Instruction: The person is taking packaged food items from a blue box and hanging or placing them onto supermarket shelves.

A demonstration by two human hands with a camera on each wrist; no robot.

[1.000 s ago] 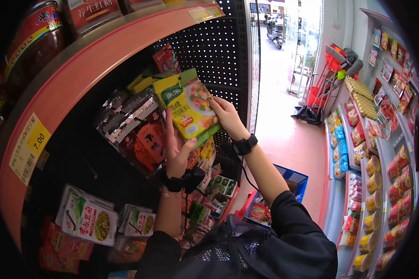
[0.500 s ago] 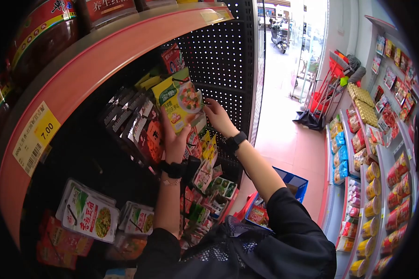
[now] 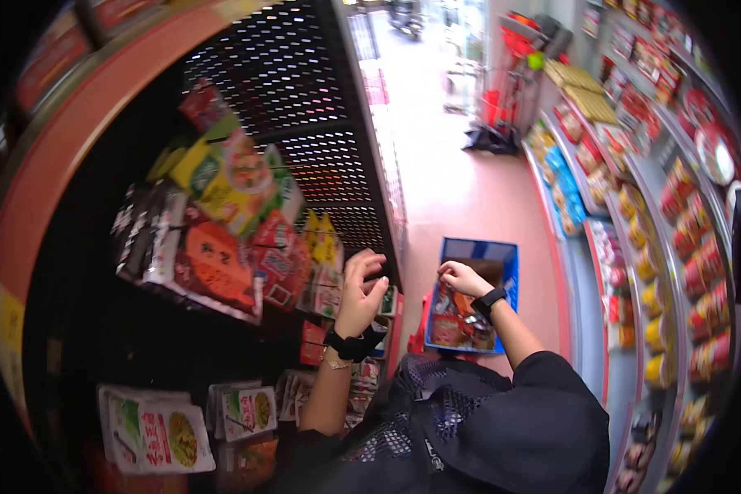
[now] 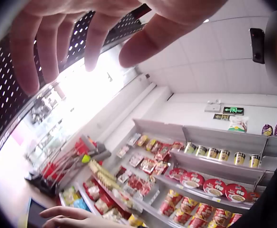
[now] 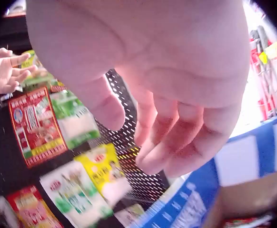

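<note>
My left hand [image 3: 360, 295] is raised in front of the hanging packets, fingers loosely bent and holding nothing; in the left wrist view its fingers [image 4: 95, 38] hang apart. My right hand [image 3: 465, 280] is over the blue box [image 3: 508, 272], which has several packets [image 3: 453, 325] inside. Seen in the right wrist view, the right hand [image 5: 148, 95] has relaxed, empty fingers above the box's blue and white rim [image 5: 186, 204]. The yellow-green packet [image 3: 222, 181] hangs on the rack to the left, touched by neither hand.
Dark packets [image 3: 214, 259] and white packets [image 3: 160, 436] hang on the left rack beside a perforated panel [image 3: 272, 90]. Shelves with cups and bags [image 3: 650, 288] line the right side. Brooms and dustpans [image 3: 502, 99] stand near the doorway; pink floor [image 3: 461, 206] lies between.
Both hands have left the yellow-green packet, which is back among the hanging ones. The right hand has moved right and down over the box; the left has moved right. The head view has shifted.
</note>
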